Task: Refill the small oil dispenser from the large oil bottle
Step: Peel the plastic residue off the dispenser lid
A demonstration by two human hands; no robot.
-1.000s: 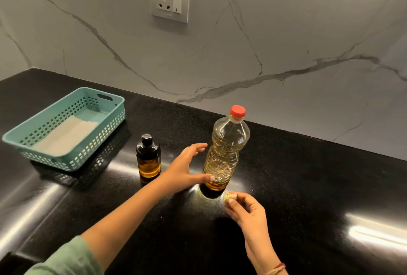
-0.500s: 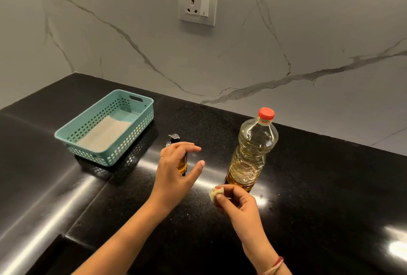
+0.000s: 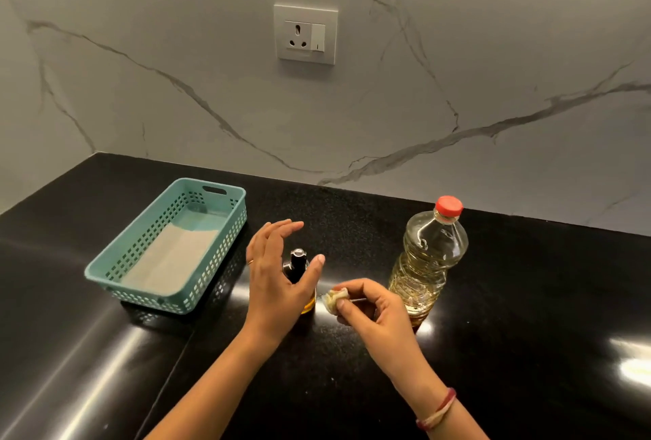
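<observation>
A small brown oil dispenser (image 3: 297,265) with a black cap stands on the black counter (image 3: 528,316). My left hand (image 3: 278,274) hovers spread in front of it, thumb to its right and fingers to its left, hiding its lower body; I cannot tell if it touches. The large clear oil bottle (image 3: 428,260) with a red cap stands upright to the right, partly filled with yellow oil. My right hand (image 3: 373,309), in front of the bottle's base, pinches a small crumpled whitish wad (image 3: 334,298).
A teal perforated basket (image 3: 112,270) holding a pale folded sheet sits to the left of the dispenser. A marble wall with a power socket (image 3: 305,34) rises behind the counter. A seam in the counter runs diagonally at lower left.
My left hand left the large bottle, moved left and now spreads around the small dispenser. The right hand keeps pinching the wad. The view shifted left and up.
</observation>
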